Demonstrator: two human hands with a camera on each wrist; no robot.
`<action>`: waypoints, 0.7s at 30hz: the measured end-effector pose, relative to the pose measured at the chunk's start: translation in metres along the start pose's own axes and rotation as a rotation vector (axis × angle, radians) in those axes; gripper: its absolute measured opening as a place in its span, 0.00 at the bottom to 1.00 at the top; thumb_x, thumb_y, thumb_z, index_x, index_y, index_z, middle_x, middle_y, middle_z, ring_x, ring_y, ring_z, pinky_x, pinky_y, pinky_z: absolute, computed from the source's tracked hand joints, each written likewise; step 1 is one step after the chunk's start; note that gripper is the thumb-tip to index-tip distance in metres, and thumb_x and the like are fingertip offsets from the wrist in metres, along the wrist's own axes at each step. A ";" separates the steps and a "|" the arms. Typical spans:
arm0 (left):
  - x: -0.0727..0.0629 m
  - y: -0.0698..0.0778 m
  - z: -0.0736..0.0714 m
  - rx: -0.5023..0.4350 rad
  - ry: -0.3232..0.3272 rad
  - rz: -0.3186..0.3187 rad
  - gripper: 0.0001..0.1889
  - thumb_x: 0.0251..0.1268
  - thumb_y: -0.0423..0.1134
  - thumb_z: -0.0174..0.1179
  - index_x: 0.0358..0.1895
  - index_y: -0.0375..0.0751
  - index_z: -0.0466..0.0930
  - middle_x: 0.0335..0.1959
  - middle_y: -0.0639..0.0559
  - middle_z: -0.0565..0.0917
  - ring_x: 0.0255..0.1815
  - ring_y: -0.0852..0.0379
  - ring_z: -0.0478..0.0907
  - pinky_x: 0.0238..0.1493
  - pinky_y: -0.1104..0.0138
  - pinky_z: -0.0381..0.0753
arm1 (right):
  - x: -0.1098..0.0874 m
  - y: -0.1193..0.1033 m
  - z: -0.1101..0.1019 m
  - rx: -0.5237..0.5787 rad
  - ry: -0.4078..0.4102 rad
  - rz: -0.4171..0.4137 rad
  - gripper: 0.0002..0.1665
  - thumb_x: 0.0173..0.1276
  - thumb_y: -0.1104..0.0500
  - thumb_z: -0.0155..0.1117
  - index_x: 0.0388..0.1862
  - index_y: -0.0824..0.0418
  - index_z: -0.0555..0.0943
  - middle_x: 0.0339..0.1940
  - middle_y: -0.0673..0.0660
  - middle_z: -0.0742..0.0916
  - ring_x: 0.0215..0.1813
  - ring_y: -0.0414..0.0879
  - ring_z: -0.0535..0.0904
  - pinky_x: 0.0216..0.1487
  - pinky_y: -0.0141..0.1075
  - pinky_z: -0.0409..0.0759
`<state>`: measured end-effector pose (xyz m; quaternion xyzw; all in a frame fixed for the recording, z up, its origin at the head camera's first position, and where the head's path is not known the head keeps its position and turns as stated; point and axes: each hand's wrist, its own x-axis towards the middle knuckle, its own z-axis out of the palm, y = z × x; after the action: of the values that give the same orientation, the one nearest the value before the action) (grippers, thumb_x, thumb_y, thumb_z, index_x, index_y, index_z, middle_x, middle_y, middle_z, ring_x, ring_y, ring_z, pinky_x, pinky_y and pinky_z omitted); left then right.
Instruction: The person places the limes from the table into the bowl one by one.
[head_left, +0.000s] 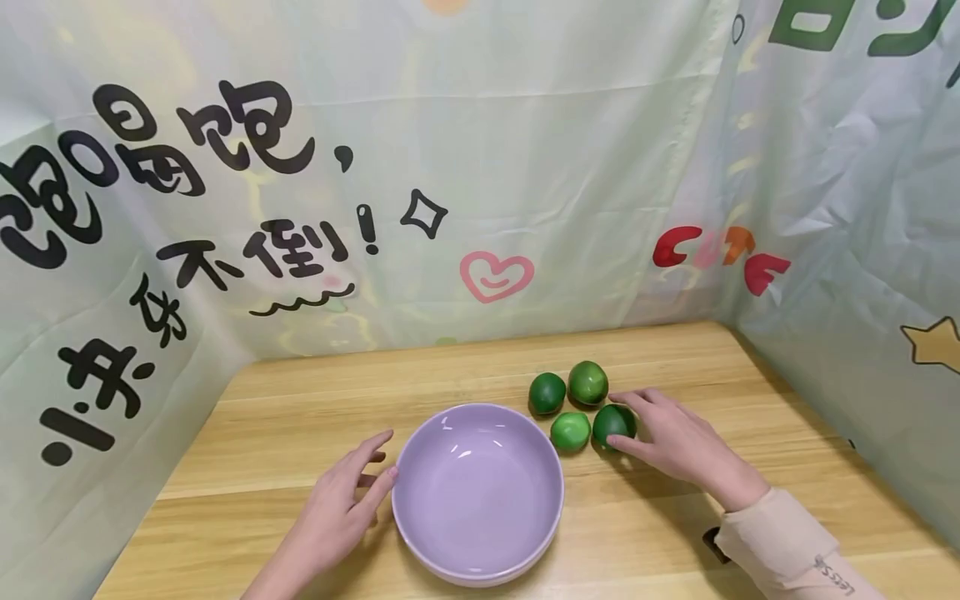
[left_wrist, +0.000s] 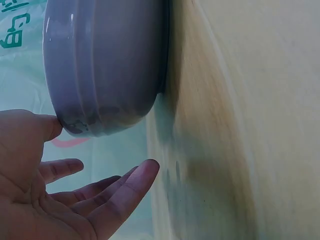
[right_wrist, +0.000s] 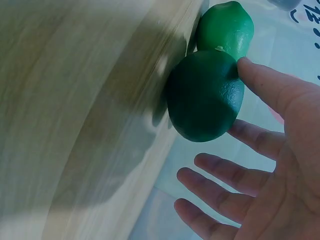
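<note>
While the right hand (head_left: 671, 437) reaches round the right lime (head_left: 608, 421), its grip is wide: thumb on the near side, index finger toward the far side, remaining fingers spread and off the fruit. Right wrist view has the thumb tip against the skin; can't tell if the index presses. Lime sits on the bench (head_left: 300, 417), rightmost of a cluster of four: light green lime (head_left: 570, 432) just left, mottled lime (head_left: 588, 382) behind, dark lime (head_left: 547, 392) back-left. All are to the right of the purple bowl (head_left: 480, 500). Left hand (head_left: 337, 504) also wide, thumb appears to touch the bowl's side near the rim, other fingers apart.

Handling, my guess: lime is light, firm, not fragile. Skin is glossy, so slightly slick; round body likely rolls if pushed off-centre. Best hold is thumb and fingers across its widest part, opposed, modest squeeze. Neighbour on the left is tight, so keep fingertips to the near and far sides. Bowl looks stiff, smooth, probably heavier; steady it by the rim.
</note>
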<state>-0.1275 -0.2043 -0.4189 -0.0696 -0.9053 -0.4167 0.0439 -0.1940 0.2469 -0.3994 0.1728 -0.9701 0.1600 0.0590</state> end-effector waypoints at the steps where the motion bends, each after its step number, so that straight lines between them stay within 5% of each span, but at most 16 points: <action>1: 0.000 0.000 0.000 0.003 0.001 -0.002 0.28 0.80 0.51 0.64 0.78 0.61 0.72 0.68 0.39 0.83 0.51 0.54 0.90 0.32 0.72 0.89 | 0.000 0.000 0.001 0.000 0.000 0.000 0.40 0.69 0.40 0.77 0.72 0.59 0.80 0.63 0.71 0.84 0.57 0.69 0.86 0.42 0.63 0.90; 7: -0.002 0.001 0.001 0.032 0.000 -0.007 0.27 0.80 0.53 0.63 0.78 0.61 0.73 0.66 0.43 0.85 0.49 0.61 0.88 0.40 0.72 0.89 | 0.000 0.002 0.004 0.003 -0.001 -0.003 0.41 0.68 0.40 0.78 0.72 0.60 0.80 0.63 0.70 0.84 0.58 0.69 0.85 0.42 0.63 0.90; 21: -0.003 -0.002 0.007 -0.114 -0.017 -0.062 0.25 0.82 0.51 0.62 0.76 0.55 0.75 0.63 0.43 0.86 0.53 0.51 0.88 0.31 0.71 0.91 | -0.001 0.000 0.004 0.029 -0.003 -0.004 0.40 0.69 0.41 0.78 0.73 0.59 0.80 0.62 0.68 0.86 0.56 0.65 0.87 0.39 0.60 0.90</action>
<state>-0.1254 -0.2004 -0.4248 -0.0477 -0.8822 -0.4681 0.0193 -0.1935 0.2457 -0.4035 0.1760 -0.9674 0.1737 0.0554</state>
